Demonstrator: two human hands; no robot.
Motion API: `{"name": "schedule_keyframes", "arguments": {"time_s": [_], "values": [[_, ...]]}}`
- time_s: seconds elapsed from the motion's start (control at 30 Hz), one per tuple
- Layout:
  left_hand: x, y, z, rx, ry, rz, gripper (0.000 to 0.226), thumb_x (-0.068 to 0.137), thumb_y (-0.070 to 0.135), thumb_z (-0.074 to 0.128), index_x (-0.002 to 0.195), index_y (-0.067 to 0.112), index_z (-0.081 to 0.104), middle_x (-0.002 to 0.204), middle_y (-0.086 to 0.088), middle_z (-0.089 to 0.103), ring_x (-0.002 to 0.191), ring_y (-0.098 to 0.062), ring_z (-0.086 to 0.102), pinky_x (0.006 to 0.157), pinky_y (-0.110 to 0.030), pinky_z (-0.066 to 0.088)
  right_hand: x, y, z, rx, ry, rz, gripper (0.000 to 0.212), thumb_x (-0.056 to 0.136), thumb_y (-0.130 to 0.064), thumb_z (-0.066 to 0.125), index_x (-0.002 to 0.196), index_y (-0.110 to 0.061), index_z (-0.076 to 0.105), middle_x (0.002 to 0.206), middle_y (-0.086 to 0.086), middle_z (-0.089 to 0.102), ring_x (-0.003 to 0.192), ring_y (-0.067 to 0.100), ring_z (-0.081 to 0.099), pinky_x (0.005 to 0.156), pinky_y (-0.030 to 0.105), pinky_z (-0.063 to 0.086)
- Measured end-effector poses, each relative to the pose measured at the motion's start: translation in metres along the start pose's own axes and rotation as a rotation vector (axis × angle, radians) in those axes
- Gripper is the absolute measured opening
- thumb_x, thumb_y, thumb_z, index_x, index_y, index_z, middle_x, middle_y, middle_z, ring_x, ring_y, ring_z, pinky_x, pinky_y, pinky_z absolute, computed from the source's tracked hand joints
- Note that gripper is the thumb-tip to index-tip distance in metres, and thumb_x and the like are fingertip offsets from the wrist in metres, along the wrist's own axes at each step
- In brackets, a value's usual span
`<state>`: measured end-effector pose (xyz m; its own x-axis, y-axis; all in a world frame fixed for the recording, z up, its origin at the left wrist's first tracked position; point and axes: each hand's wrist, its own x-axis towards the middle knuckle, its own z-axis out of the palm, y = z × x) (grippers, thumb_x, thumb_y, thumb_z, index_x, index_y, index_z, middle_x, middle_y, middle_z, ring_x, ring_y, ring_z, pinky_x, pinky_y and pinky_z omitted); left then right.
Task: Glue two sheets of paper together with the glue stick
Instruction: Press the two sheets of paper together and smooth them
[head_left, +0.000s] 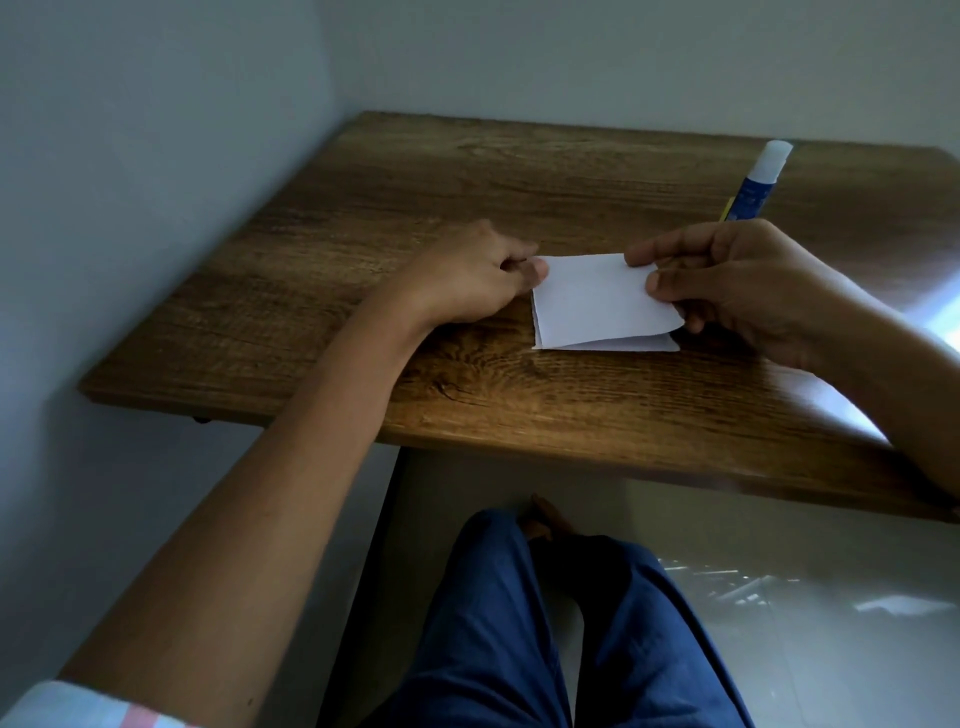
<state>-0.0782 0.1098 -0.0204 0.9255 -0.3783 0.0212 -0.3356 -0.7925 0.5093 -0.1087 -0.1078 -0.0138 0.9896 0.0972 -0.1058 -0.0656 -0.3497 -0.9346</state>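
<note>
White paper sheets (605, 304) lie between the hands on the table (363, 218); the right hand (727, 291) pinches the upper sheet, the left hand (472, 275) pinches their left edge. The glue stick (758, 179) (capped, it seems) lies just behind the right hand, pointing away.
</note>
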Motion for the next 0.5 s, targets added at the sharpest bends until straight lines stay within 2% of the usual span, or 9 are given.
{"name": "schedule_keyframes", "arguments": {"time_s": [0.17,0.27,0.33,0.43,0.5], "values": [[0.003,0.0002,0.0004,0.112,-0.037,-0.003,0.05,0.091,0.047,0.037,0.134,0.023,0.039,0.138,-0.01,0.04,0.126,-0.028,0.035,0.09,-0.032,0.026,-0.0029,-0.0016,0.0025,-0.02,0.008,-0.005,0.02,0.082,-0.002,0.061,0.095,-0.015,0.067,0.055,-0.007,0.064,0.042,0.002,0.052,0.041,0.013,0.044],[0.0039,-0.0014,-0.0012,0.168,-0.082,-0.029,0.054,0.088,0.053,0.035,0.136,0.027,0.036,0.139,-0.013,0.035,0.13,-0.033,0.028,0.103,-0.044,0.027,-0.0042,-0.0035,0.0044,-0.043,0.026,-0.004,0.017,0.082,-0.005,0.061,0.093,-0.016,0.068,0.065,-0.003,0.064,0.041,0.001,0.052,0.04,0.013,0.044],[0.0036,-0.0014,-0.003,0.196,-0.111,-0.032,0.058,0.086,0.056,0.036,0.137,0.028,0.034,0.14,-0.013,0.033,0.131,-0.033,0.026,0.106,-0.047,0.026,-0.0043,-0.004,0.0042,-0.059,0.028,0.001,0.016,0.082,-0.006,0.061,0.09,-0.018,0.069,0.067,-0.003,0.064,0.041,0.0,0.053,0.041,0.013,0.044],[0.003,-0.0002,-0.0055,0.232,-0.14,-0.019,0.064,0.083,0.059,0.039,0.138,0.027,0.031,0.138,-0.012,0.034,0.128,-0.032,0.029,0.097,-0.041,0.03,-0.0034,-0.0022,0.0029,-0.069,0.024,0.003,0.017,0.082,-0.006,0.062,0.089,-0.019,0.07,0.067,-0.004,0.066,0.044,0.001,0.055,0.042,0.013,0.046],[0.0029,0.0009,-0.0064,0.261,-0.158,-0.012,0.069,0.08,0.062,0.041,0.139,0.028,0.028,0.14,-0.012,0.032,0.128,-0.031,0.029,0.092,-0.039,0.029,-0.0024,-0.0002,0.0015,-0.082,0.017,0.001,0.019,0.081,-0.005,0.063,0.091,-0.02,0.069,0.059,-0.008,0.067,0.046,0.002,0.055,0.044,0.014,0.046]]}}
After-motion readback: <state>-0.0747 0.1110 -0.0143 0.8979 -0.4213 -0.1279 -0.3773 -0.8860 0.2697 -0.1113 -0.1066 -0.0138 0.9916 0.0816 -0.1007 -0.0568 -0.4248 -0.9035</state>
